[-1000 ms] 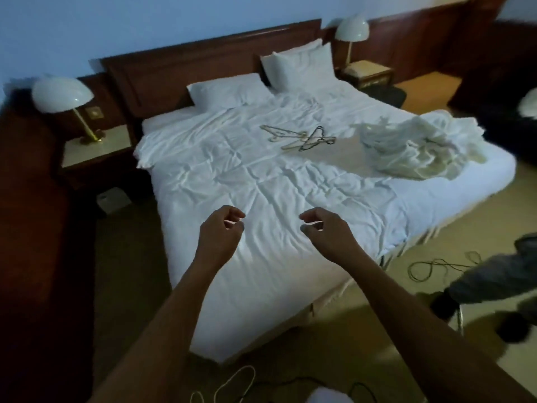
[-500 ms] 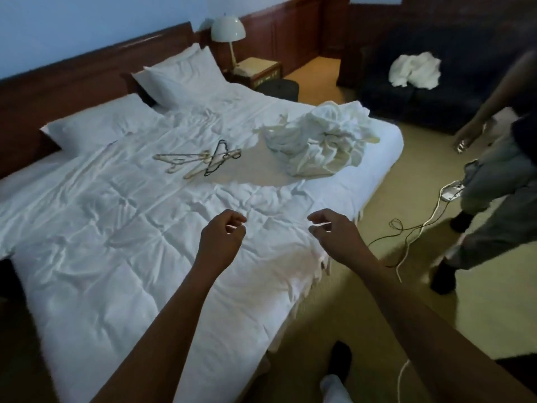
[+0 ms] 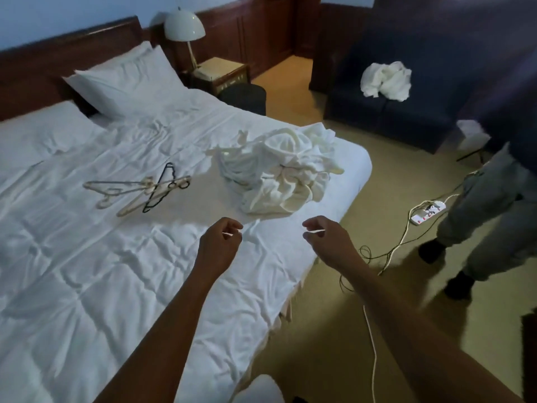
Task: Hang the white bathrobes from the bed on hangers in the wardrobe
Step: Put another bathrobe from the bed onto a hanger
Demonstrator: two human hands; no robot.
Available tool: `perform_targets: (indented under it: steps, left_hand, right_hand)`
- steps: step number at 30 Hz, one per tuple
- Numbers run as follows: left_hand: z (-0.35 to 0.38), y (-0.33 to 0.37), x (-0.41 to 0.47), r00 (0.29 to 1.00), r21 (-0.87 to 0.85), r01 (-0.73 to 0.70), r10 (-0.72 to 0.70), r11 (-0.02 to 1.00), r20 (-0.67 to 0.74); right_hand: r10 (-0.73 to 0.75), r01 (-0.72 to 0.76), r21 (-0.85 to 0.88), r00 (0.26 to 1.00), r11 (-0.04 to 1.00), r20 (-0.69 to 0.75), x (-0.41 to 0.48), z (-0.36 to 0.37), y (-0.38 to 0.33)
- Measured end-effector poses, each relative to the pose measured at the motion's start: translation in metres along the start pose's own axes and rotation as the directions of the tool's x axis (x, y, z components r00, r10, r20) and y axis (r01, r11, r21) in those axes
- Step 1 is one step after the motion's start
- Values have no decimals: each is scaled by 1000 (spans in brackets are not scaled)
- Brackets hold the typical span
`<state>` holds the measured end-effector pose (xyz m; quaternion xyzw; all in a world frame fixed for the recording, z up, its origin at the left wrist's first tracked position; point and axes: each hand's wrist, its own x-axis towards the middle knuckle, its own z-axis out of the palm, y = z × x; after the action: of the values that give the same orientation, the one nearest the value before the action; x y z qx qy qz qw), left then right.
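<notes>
A crumpled heap of white bathrobes (image 3: 279, 170) lies near the right edge of the bed (image 3: 87, 257). Several hangers (image 3: 139, 190), pale ones and a black one, lie tangled on the duvet to the left of the heap. My left hand (image 3: 220, 245) hovers over the duvet in front of the heap, fingers loosely curled and holding nothing. My right hand (image 3: 328, 242) hangs past the bed's edge, also loosely curled and empty. Both hands are a short way from the robes. No wardrobe is in view.
Another person (image 3: 494, 205) stands at the right on the carpet. Cables and a power strip (image 3: 427, 212) trail across the floor beside the bed. A dark sofa (image 3: 406, 117) holds another white bundle (image 3: 386, 81). A lamp (image 3: 184, 24) and nightstand (image 3: 220, 72) stand by the headboard.
The view has swung right and closer to the bed's right side; the bathrobe heap now sits nearer my hands. Both hands kept their loosely curled, empty pose.
</notes>
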<state>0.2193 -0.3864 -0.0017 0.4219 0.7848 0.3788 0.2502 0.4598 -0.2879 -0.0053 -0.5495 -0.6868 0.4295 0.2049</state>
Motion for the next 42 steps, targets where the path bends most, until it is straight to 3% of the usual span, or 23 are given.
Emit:
perform_targets:
  steps: [12,23,32,39,42]
  left_hand:
    - [46,65,194,999,-59,-9,12,998,52]
    - [81,86,329,997,-10,67,-67,998,35]
    - [120,88,408,965,-61,262,-263,963,-1]
    - [149,82,430,929,-53,368,-365,928,62]
    - [160,75,432,910,-41,415,-414,909,30]
  right_hand:
    - [89,-87,25,991,996,-95,186,-41,-4]
    - [70,-69,14,998,997,-12,370,-49,-13]
    - [104,-82,-183,988,980,116,534,-30,-9]
    - [172,-48,-470,959,881,225,623,-3,24]
    - [127,-69,-347,981,935,147,633,0,21]
